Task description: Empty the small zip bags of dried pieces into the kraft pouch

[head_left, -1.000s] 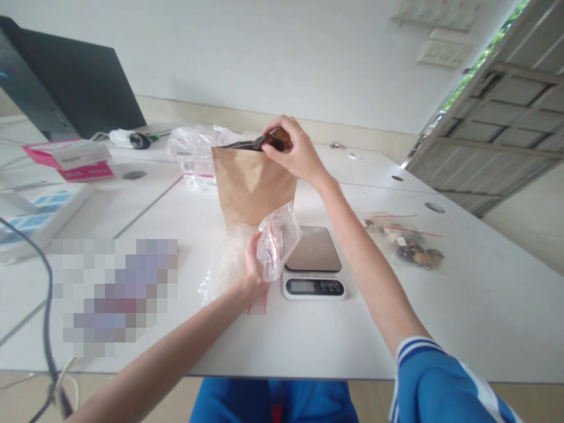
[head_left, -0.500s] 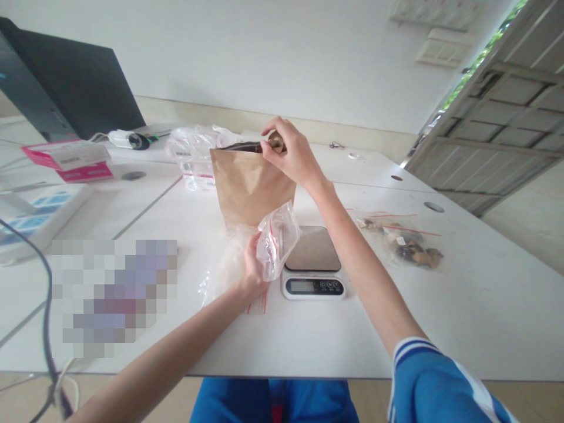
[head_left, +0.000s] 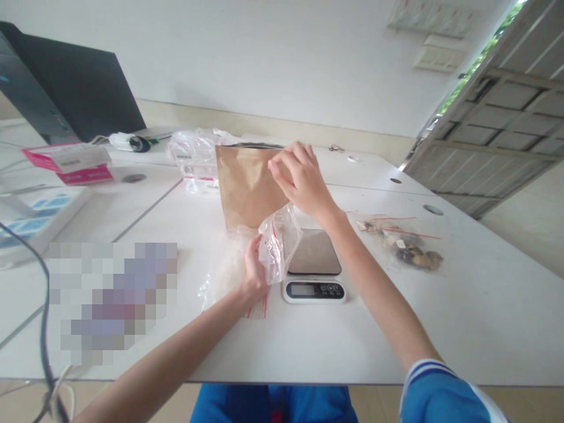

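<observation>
My left hand (head_left: 255, 267) is closed on a clear zip-lock bag (head_left: 278, 247) with a red strip, its mouth facing up and right, beside the scale. More clear plastic bags (head_left: 224, 261) lie under and left of that hand. A brown kraft paper bag (head_left: 249, 185) stands upright behind, its top open. My right hand (head_left: 302, 179) is raised in front of the bag's upper right part, its fingers curled and thumb near the fingertips. Whatever it may hold is hidden. Below it sits a digital kitchen scale (head_left: 314, 252) with a bare metal plate.
Clear bags of brown dried pieces (head_left: 414, 249) lie on the right of the white table (head_left: 484, 305). Wrapped boxes (head_left: 198, 164), pink-and-white boxes (head_left: 70, 161) and a black computer case (head_left: 79, 82) stand at left. A dark cable (head_left: 45, 317) runs along the left front.
My right hand has moved down and right from the paper bag's mouth. The brown piece seen at its fingers no longer shows. My left hand stays on the zip-lock bag.
</observation>
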{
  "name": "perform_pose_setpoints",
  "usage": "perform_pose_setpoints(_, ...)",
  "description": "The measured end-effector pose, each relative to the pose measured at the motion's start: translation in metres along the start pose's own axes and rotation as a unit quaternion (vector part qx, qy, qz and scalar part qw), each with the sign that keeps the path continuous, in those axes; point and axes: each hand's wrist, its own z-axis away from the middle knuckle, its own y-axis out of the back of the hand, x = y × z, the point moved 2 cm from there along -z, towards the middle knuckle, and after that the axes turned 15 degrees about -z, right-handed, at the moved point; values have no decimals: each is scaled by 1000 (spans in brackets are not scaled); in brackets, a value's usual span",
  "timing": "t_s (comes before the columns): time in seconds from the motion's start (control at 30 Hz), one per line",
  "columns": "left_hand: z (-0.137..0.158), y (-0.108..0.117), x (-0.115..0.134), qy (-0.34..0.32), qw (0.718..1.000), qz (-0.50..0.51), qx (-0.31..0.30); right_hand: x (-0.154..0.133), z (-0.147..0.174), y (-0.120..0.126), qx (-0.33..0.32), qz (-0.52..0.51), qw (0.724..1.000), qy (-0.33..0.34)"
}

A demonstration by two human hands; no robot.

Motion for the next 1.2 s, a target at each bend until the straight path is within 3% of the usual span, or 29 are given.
perform_pose_setpoints(0.07,0,-1,1,-25,1000,-2,-9,-7,17,9,-70,-41,996,-32)
perform_pose_setpoints(0.17,-2,-1,2,-47,998,-9,-31,-11,43,19,-152,-86,976,-132)
perform_pose_setpoints(0.27,-6,0,1,-31,997,-6,-69,-11,69,23,-187,-123,949,-223)
perform_pose_setpoints(0.37,-8,3,4,27,990,-20,-139,-12,93,25,-146,-174,941,-253)
perform_pose_setpoints(0.5,-8,6,19,107,973,-58,-195,-12,123,34,-43,-251,937,-238)
perform_pose_setpoints(0.67,-4,0,40,12,967,-64,-247,-14,141,54,98,-321,916,-218)
perform_pose_setpoints(0.73,5,-4,41,-28,951,-154,-266,-17,141,55,117,-358,900,-219)
perform_pose_setpoints(0.8,20,-8,40,-71,918,-280,-273,-21,139,52,123,-386,890,-211)
perform_pose_setpoints(0.9,44,-12,42,-145,855,-444,-225,-26,134,44,114,-399,889,-192)
perform_pose_setpoints(0.97,57,-11,49,-173,828,-508,-164,-29,132,40,91,-392,895,-192)
perform_pose_setpoints(1.1,68,7,73,-225,804,-550,-12,-24,132,39,-36,-334,919,-207)
perform_pose_setpoints(1.2,67,27,82,-250,801,-540,57,-3,143,47,-95,-249,940,-214)
